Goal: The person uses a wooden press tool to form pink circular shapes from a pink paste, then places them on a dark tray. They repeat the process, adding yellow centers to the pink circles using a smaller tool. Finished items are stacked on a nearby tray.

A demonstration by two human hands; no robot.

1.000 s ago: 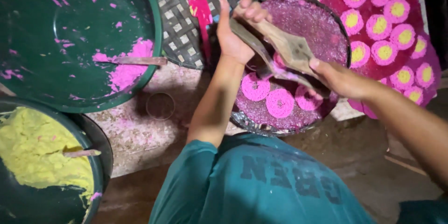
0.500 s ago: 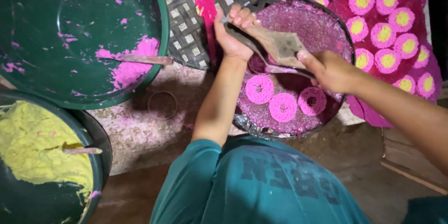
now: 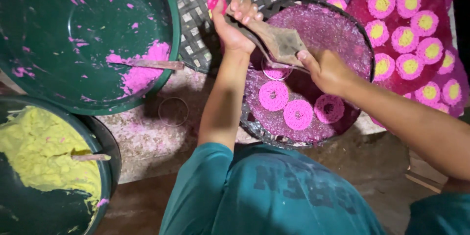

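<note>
At the frame's upper middle my left hand [image 3: 234, 25] and right hand [image 3: 327, 71], fingers curled tight, grip the wooden press [image 3: 274, 41] over the round tray [image 3: 360, 39] so pink dough [image 3: 276, 72] coils beside finished rings [image 3: 273, 96].

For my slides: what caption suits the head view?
Both hands squeeze a wooden press over a round tray bearing pink noodle rounds.
</note>
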